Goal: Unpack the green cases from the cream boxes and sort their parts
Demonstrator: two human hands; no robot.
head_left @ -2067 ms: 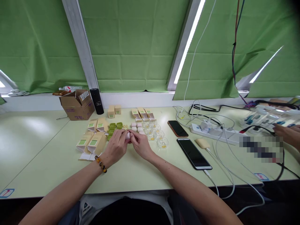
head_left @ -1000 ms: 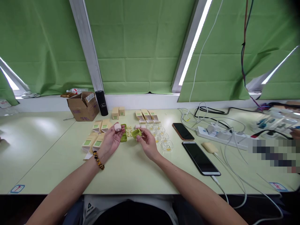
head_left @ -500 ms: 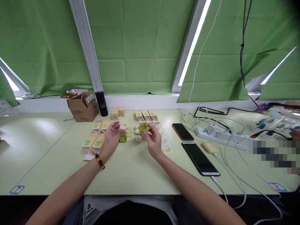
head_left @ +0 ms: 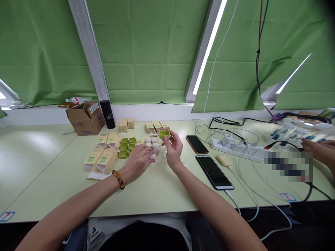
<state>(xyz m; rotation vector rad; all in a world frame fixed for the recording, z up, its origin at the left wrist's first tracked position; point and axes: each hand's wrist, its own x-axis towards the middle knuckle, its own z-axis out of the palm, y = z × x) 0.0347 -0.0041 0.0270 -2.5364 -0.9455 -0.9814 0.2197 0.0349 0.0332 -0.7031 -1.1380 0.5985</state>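
My right hand [head_left: 174,149] holds a small green case [head_left: 164,134] up above the table, pinched between thumb and fingers. My left hand [head_left: 138,160] lies low on the table with its fingertips at a small pink piece [head_left: 152,156], beside a cluster of pink pieces [head_left: 152,143]. More green cases [head_left: 126,145] sit just left of that hand. Small clear cups [head_left: 164,150] are partly hidden behind my right hand.
Tan cartons [head_left: 102,155] lie at the left, more [head_left: 157,126] stand further back. A cardboard box [head_left: 84,116] and black bottle [head_left: 107,113] stand at the far left. Two phones [head_left: 214,171] [head_left: 196,144], a power strip [head_left: 237,147] and cables lie right. Another person's hand [head_left: 318,150] is at the far right.
My left hand dropped from holding a pink piece in the air down to the table by the pink cluster. My right hand carried the green case up and to the right.
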